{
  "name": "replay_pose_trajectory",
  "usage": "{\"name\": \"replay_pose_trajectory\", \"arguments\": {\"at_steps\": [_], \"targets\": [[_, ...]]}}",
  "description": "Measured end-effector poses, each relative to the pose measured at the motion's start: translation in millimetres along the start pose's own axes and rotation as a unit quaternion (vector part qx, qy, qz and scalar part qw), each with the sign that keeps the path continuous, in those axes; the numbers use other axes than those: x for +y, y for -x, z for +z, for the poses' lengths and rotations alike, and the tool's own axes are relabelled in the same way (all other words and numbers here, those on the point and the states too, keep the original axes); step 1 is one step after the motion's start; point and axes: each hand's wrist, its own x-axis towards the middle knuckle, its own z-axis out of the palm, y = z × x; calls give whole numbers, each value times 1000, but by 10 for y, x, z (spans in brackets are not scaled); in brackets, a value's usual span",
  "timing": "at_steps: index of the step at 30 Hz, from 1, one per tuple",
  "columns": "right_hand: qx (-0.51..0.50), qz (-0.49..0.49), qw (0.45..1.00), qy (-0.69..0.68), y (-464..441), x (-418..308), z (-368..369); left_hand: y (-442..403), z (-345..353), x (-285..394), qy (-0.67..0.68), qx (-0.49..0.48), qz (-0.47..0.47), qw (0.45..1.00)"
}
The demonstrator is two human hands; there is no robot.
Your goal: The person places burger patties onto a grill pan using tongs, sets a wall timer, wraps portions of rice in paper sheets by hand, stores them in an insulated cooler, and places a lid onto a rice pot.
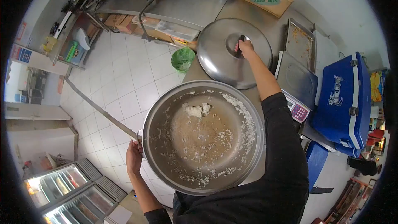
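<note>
A large round metal pot [199, 137] is right in front of me, with white rice stuck to its wall and base and a clump of rice [197, 110] near the far side. My left hand [134, 156] grips the pot's side handle [139, 137] at its left edge. Beyond the pot, a wide domed metal lid [219, 54] lies on the steel counter. My right hand [245, 48] is closed around the lid's black handle [240, 43]; the fingers show partly.
Right of the lid are a scale [296, 79] with a pink keypad, a tray with food scraps [301, 43] and a blue cooler [336, 99]. Cardboard boxes [265, 0] stand at the back. A green-lined bin [182, 59] is on the tiled floor.
</note>
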Motion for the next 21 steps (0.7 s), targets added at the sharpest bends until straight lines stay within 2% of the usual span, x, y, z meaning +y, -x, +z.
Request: {"name": "replay_pose_trajectory", "arguments": {"at_steps": [5,9,11,12,13,14,16,18,21], "targets": [[-3,-77,994,-79,87,-669,4,-36,-65,-25,-22,16,2,1000],[20,-106,991,-78,325,-1222,-173,-52,-80,6,10,-11,12,1000],[43,-121,990,-65,416,-1379,-350,81,181,111,7,9,19,1000],[67,-132,988,-33,425,-1392,-433,130,277,153,5,18,22,1000],[93,-145,985,-1,338,-1381,-556,14,82,65,32,49,20,998],[125,-159,979,31,396,-1465,-716,178,331,134,35,67,41,996],[127,-149,975,106,676,-1608,-1028,249,419,172,6,32,33,999],[164,-171,930,281,956,-1735,-1331,143,204,125,27,-7,19,999],[258,-162,911,278,715,-1449,-1748,103,202,47,9,-15,5,1000]]}}
